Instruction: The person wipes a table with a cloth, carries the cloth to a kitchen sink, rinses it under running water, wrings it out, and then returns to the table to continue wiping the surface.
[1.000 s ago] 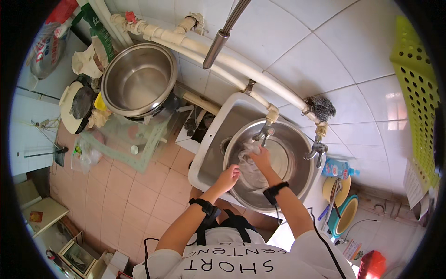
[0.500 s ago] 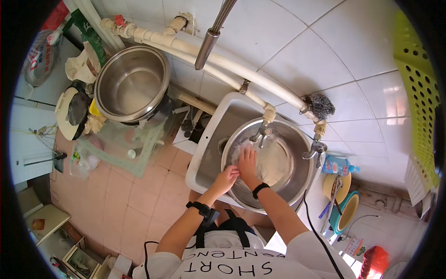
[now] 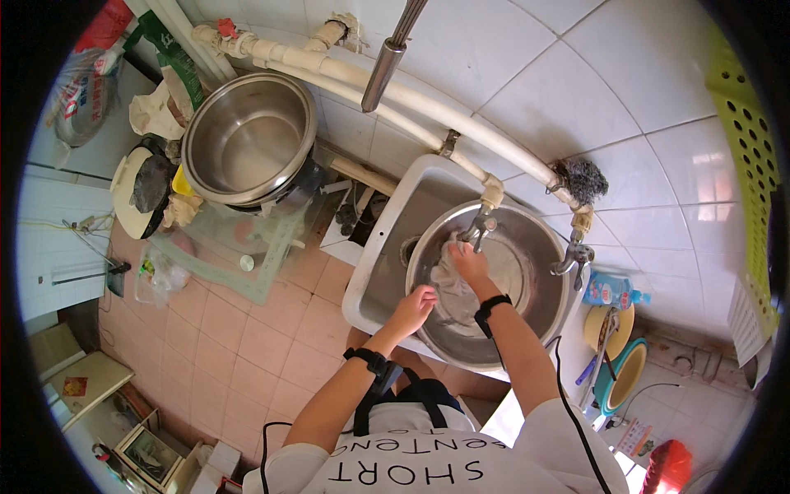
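A large round steel basin (image 3: 543,329) sits in the grey sink (image 3: 370,280). Inside its left half lies a wet, crumpled whitish cloth (image 3: 451,284). My right hand (image 3: 469,263) is closed on the upper part of this cloth, just below the metal tap (image 3: 480,226). At the basin's near left rim is my left hand (image 3: 414,310), its fingers curled in; whether they hold anything is hidden. The two hands are apart. Some water seems to stand in the basin.
A second tap (image 3: 572,259) juts out at the right, with a steel scourer (image 3: 583,179) on the pipe above. A blue bottle (image 3: 613,290) and bowls (image 3: 625,375) stand right of the sink. Left is a big steel pot (image 3: 251,140). A whisk-like handle (image 3: 383,76) hangs above.
My right hand has gone from spread fingers at the basin's left side to a grip on the cloth under the tap. My left hand has parted from it. The whole view has shifted slightly.
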Tool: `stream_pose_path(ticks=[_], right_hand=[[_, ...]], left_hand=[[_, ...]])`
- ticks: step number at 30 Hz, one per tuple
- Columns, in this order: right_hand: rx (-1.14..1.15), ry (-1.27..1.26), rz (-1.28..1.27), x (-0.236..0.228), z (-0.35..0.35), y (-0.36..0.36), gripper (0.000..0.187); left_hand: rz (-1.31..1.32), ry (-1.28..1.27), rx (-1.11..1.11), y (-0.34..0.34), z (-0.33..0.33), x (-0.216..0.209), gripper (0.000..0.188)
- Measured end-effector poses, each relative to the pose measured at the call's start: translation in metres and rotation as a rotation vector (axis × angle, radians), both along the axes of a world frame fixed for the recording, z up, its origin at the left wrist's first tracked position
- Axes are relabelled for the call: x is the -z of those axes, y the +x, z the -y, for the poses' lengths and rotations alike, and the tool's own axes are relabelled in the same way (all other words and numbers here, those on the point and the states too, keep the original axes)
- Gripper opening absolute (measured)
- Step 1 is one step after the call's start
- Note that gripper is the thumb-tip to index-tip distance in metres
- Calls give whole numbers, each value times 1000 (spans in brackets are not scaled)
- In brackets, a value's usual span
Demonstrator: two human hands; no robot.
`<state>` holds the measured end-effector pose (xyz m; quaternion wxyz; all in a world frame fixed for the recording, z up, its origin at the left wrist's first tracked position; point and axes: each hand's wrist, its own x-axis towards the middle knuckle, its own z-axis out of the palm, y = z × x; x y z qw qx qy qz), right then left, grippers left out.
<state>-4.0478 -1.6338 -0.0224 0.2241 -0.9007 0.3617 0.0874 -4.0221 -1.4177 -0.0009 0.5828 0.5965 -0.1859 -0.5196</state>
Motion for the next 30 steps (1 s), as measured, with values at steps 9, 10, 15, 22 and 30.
stream_pose_path(ticks=[9, 10, 15, 22, 30], right_hand=[[-71, -82, 361, -120, -39, -69, 24], [-71, -76, 359, -136, -45, -74, 21], [-20, -107, 451, -201, -57, -96, 20], [45, -49, 586, -269, -53, -107, 18], [102, 82, 604, -229, -53, -133, 16]], left_hand=[[38, 101, 54, 10, 7, -14, 37], [5, 60, 61, 12, 5, -7, 51], [45, 203, 125, 6, 21, -39, 82], [676, -46, 287, 9, 57, -83, 43], [414, -243, 251, -17, 74, -122, 36]])
